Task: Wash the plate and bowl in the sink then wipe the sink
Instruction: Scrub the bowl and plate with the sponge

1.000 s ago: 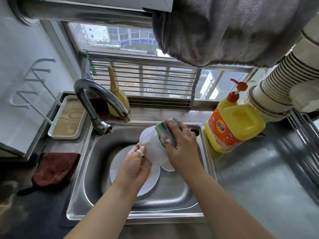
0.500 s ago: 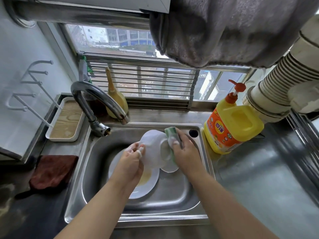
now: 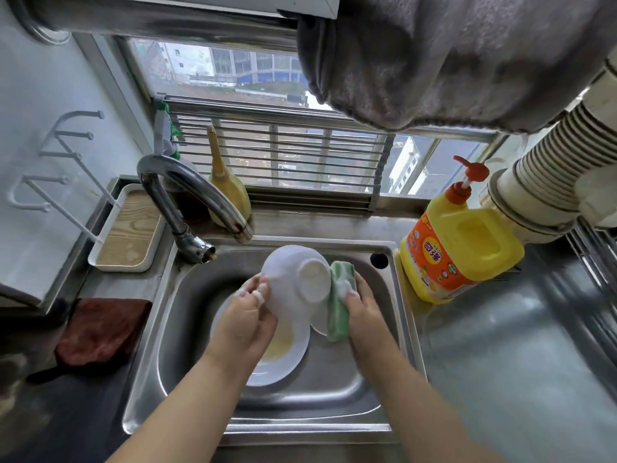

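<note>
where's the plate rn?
Head view: the plate lies flat in the sink basin, left of centre, under the left hand and the held bowl.

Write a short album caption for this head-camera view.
Over the sink, left hand holds a white bowl while right hand scrubs it with a green sponge.

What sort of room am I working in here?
Most likely a small home kitchen: a steel sink with a curved tap under a barred window, and a yellow pump bottle of dish soap beside it.
</note>
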Action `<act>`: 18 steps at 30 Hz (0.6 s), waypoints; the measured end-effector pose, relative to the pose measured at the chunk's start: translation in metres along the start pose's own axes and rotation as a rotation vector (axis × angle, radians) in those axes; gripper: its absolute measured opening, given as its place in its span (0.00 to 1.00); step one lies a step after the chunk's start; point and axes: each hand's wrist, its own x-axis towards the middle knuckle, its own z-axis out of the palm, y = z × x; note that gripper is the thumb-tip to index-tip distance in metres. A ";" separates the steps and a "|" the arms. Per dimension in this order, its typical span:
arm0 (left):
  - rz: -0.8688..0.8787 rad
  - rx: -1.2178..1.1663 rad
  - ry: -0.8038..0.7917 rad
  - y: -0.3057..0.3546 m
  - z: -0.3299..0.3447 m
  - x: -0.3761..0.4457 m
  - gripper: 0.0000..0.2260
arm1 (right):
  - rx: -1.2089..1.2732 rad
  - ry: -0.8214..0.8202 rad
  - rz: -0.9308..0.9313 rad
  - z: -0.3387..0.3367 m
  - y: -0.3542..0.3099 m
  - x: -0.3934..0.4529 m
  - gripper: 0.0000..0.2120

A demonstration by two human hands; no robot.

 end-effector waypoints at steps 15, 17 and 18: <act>-0.192 -0.189 -0.023 -0.011 0.015 -0.006 0.11 | -0.461 0.148 -0.520 -0.014 0.033 -0.012 0.21; -0.201 -0.112 -0.062 -0.015 0.010 -0.006 0.11 | -0.144 0.121 -0.144 -0.019 0.024 -0.005 0.15; -0.193 -0.053 -0.087 -0.015 0.007 -0.004 0.10 | 0.019 0.063 0.020 -0.022 0.019 -0.001 0.14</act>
